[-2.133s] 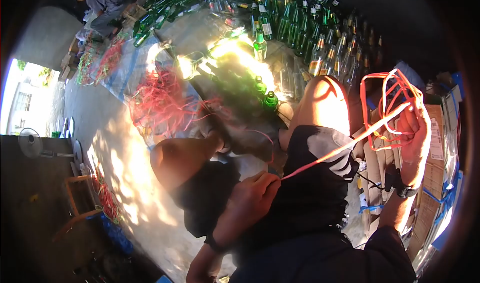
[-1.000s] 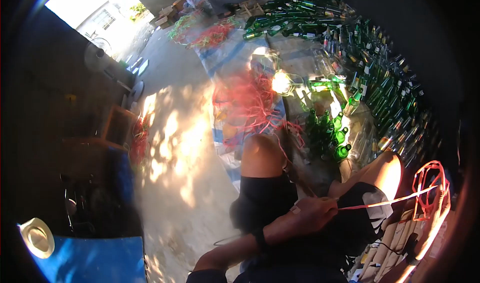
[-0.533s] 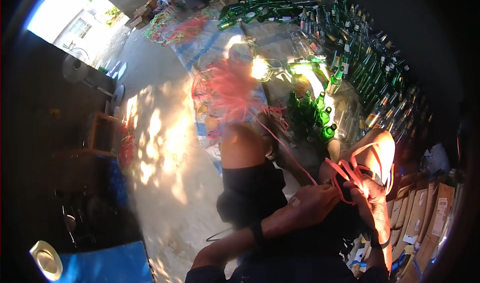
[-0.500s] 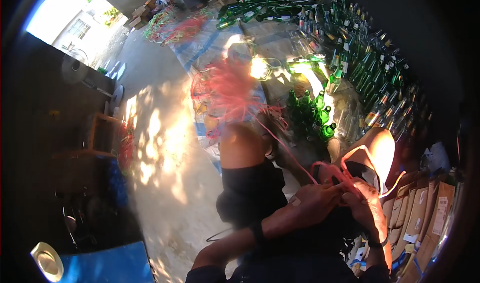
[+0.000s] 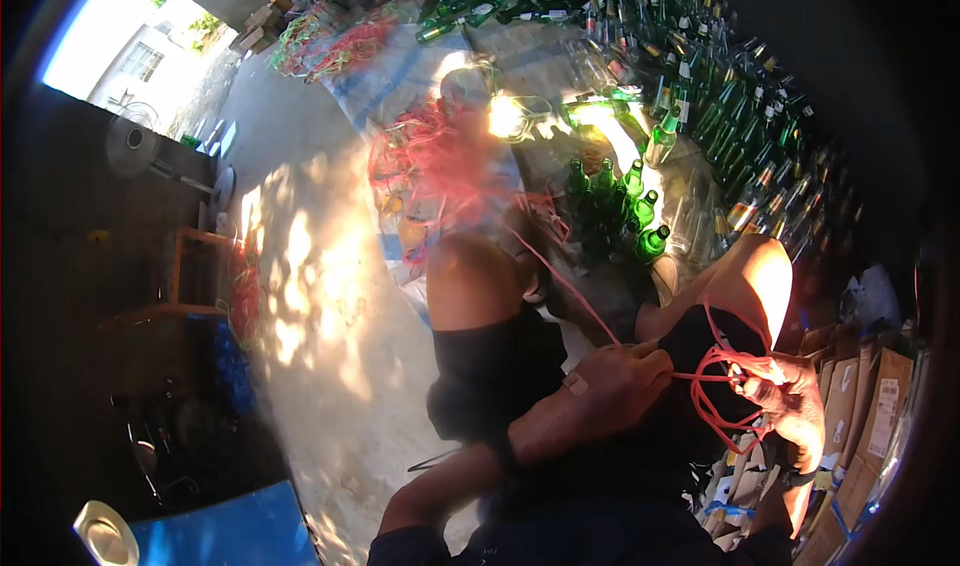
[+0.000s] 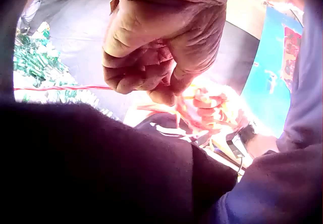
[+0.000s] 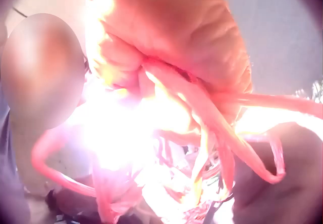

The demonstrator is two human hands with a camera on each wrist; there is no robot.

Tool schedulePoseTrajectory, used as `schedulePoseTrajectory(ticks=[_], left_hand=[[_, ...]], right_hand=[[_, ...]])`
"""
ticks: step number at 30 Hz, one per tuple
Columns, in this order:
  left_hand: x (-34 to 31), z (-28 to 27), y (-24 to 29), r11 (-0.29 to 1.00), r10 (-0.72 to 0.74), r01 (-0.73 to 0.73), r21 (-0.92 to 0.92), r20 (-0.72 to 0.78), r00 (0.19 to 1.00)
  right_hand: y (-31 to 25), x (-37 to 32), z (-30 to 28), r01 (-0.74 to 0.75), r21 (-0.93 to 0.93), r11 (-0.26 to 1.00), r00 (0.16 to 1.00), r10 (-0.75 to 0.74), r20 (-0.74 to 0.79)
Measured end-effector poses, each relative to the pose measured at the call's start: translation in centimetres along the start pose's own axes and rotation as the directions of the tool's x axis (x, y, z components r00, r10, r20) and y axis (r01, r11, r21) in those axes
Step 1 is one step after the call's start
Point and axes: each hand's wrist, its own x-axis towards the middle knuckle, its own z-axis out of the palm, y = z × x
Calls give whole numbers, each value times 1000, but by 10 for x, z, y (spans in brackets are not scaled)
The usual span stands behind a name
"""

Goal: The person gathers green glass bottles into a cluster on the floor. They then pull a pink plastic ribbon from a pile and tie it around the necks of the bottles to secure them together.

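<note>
My left hand point(image 5: 620, 384) pinches a red plastic strap point(image 5: 575, 294) over my lap. The strap trails up to a tangled red pile point(image 5: 430, 156) on a striped sheet. In the left wrist view, the fingers of my left hand point(image 6: 161, 47) curl inward, with a stretch of strap point(image 6: 65, 88) leaving to one side. At the right knee, my right hand point(image 5: 792, 396) grips a coil of strap loops point(image 5: 745, 359), joined to the left hand by a short length. Several loops point(image 7: 202, 108) hang from the curled right hand point(image 7: 171, 37) in its wrist view; glare hides part of them.
Green bottles point(image 5: 650, 243) stand just past my knees, with a large bank of bottles point(image 5: 740, 136) behind them. Folded cardboard point(image 5: 885, 406) leans at the right. A blue surface point(image 5: 225, 531) with a pale hat point(image 5: 105, 534) lies at lower left, and a fan point(image 5: 132, 146) stands farther up.
The right hand came in from far right to meet the left about half a second ago, and has now drawn away rightward with the loops. The left hand keeps its pinch.
</note>
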Motion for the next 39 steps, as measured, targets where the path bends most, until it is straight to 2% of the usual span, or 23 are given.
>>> schedulePoseTrajectory(ticks=[1, 4, 7, 11, 17, 19, 20, 23, 25, 26, 27, 28, 29, 31, 32, 33, 34, 35, 37, 38, 39], left_hand=[[1, -4, -3, 1000, 1, -1, -2, 2, 1000], [5, -17, -11, 1000, -5, 7, 13, -154, 988], [7, -28, -28, 997, -57, 65, 43, -176, 983], [10, -39, -42, 989, -105, 125, 81, -214, 971], [14, -70, -54, 960, -77, 135, 243, -233, 969], [18, -90, -58, 945, -124, 192, 266, -253, 960], [20, -103, -63, 944, -45, 123, 306, -249, 967], [30, -142, -74, 927, 41, 39, 372, -204, 978], [32, -167, -119, 912, -33, 96, 400, -163, 986], [37, -187, -113, 977, -156, 172, 128, -122, 980], [22, -194, -164, 910, -186, 69, -410, -254, 949], [37, -226, -129, 993, -39, 51, 110, -113, 993], [36, -243, -144, 949, -70, 112, 294, -152, 986], [28, -269, -163, 948, -166, 210, 240, -193, 967], [22, -276, -184, 987, -163, 161, -26, -194, 967], [21, -283, -189, 953, -156, 95, -288, -198, 968], [11, -297, -191, 987, -140, 153, 47, -219, 966], [14, -306, -182, 994, -51, 77, 81, -287, 957], [23, -304, -102, 986, -160, 159, -56, -597, 786], [16, -314, -127, 993, -101, 115, -11, -573, 813], [0, -347, -186, 927, -132, 210, 311, -252, 959]], right_hand=[[1, -3, -14, -65, 30, 997, 997, 66, -50], [13, -15, -54, -154, 164, 974, 959, 187, -213], [30, -33, -91, -137, 304, 943, 898, 247, -363], [46, -58, -124, -70, 412, 909, 827, 283, -485], [62, -82, -148, -10, 484, 875, 763, 320, -561], [65, -85, -152, 3, 497, 868, 752, 325, -573], [66, -86, -153, 12, 505, 863, 747, 328, -578], [68, -84, -154, 27, 520, 854, 746, 329, -579], [69, -82, -156, 45, 533, 845, 742, 329, -584], [69, -79, -157, 54, 537, 842, 742, 326, -586], [69, -76, -155, 58, 542, 838, 745, 325, -583], [70, -74, -154, 64, 548, 834, 743, 327, -585], [70, -71, -156, 72, 552, 830, 748, 322, -581], [70, -63, -153, 82, 564, 822, 754, 319, -575], [71, -59, -153, 90, 571, 816, 759, 315, -570], [71, -54, -150, 96, 578, 811, 761, 314, -568], [71, -49, -151, 101, 585, 805, 767, 311, -561], [70, -44, -151, 105, 585, 804, 771, 306, -559], [70, -33, -146, 108, 597, 795, 784, 300, -543], [70, -30, -143, 109, 605, 789, 791, 300, -533], [71, -26, -143, 112, 610, 785, 793, 299, -531]])
